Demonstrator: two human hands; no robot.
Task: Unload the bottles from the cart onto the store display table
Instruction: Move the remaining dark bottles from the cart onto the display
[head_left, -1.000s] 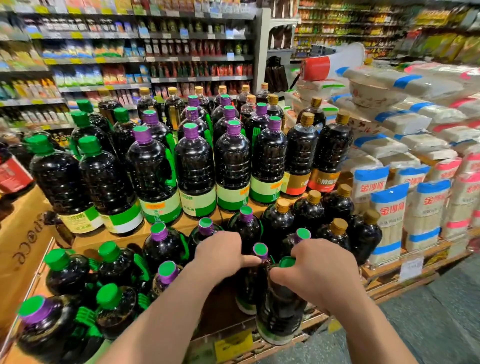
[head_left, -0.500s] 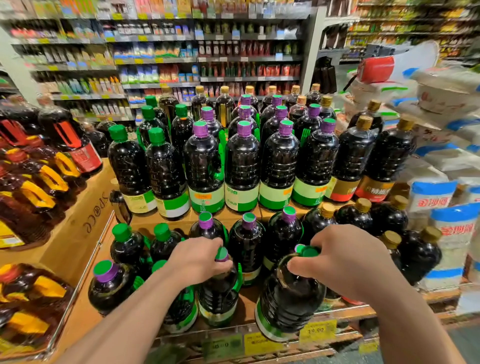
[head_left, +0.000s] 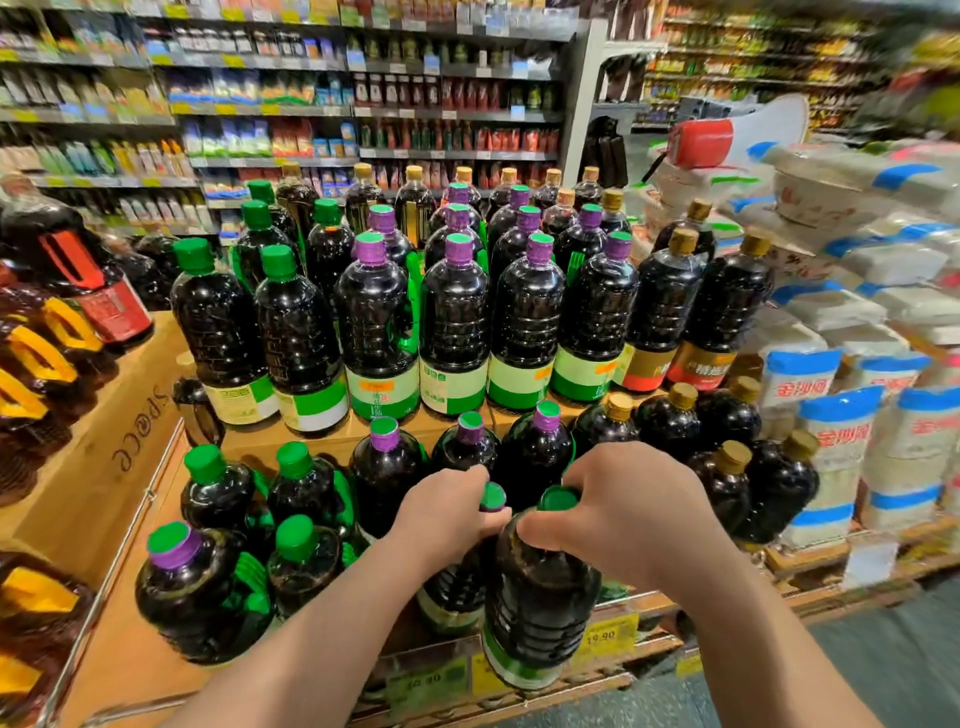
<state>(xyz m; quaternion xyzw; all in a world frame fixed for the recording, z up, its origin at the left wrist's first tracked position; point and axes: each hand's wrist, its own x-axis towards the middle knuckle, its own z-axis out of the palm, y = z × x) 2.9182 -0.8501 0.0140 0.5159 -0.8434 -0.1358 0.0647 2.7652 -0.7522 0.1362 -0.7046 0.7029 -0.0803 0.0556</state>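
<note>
Two dark bottles were in my hands at the front edge of the display table (head_left: 119, 644). My left hand (head_left: 447, 514) had its fingers curled around the neck of the purple-collared bottle (head_left: 452, 587), just under its green cap. My right hand (head_left: 628, 514) gripped the neck of the green-capped bottle (head_left: 540, 608), which leaned a little toward me. Beyond my fingers stood rows of similar bottles (head_left: 457, 332), and price tags (head_left: 602, 636) were below my wrists.
</note>
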